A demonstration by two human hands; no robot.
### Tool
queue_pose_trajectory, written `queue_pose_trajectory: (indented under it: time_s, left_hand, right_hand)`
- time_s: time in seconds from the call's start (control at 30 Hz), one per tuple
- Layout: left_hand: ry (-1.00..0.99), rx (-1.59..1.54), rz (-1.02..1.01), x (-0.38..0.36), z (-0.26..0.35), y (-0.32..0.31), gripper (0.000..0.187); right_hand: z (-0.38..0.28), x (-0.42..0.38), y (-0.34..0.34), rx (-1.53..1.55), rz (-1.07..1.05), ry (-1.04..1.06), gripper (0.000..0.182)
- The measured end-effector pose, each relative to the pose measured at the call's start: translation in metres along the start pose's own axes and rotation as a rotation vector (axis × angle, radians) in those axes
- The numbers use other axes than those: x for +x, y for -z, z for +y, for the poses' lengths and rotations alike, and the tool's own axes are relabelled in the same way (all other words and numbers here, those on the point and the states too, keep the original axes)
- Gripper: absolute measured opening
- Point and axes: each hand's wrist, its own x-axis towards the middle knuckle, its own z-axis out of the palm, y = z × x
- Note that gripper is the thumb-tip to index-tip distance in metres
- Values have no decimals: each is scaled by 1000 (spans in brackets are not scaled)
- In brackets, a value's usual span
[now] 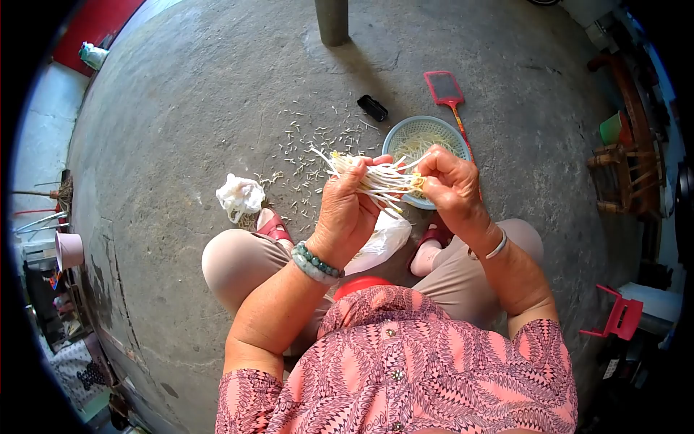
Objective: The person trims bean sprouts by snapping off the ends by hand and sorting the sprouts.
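A bunch of white bean sprouts [379, 179] with yellow heads lies across my left hand [352, 199], whose fingers are closed round it. At the bunch's right end, my right hand [452, 189] pinches the yellow tips between thumb and fingers. Just beyond my right hand, a light blue-grey plastic colander [392, 139] sits on the floor with sprouts inside, partly hidden by my hands. Between my feet, below the bunch, rests a white plastic bag [387, 235]; its contents are hidden.
Sprout scraps [307, 148] litter the concrete floor to the left. A crumpled white bag [240, 197] lies near my left foot. Beyond the colander are a red fly swatter [444, 88] and a small black object [373, 108]. A pillar [332, 22] stands ahead.
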Motion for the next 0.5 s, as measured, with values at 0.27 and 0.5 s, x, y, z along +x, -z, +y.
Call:
queue_pose_trajectory:
  time_s: [0.27,0.5]
  left_hand:
    - [-128,-134,46,-9,26,10,19]
    - [-162,-178,25,-18,39,15,22]
  right_hand:
    - [6,12,-19,511,215,-168,9]
    - [18,21,-36,181,-119,-258,15]
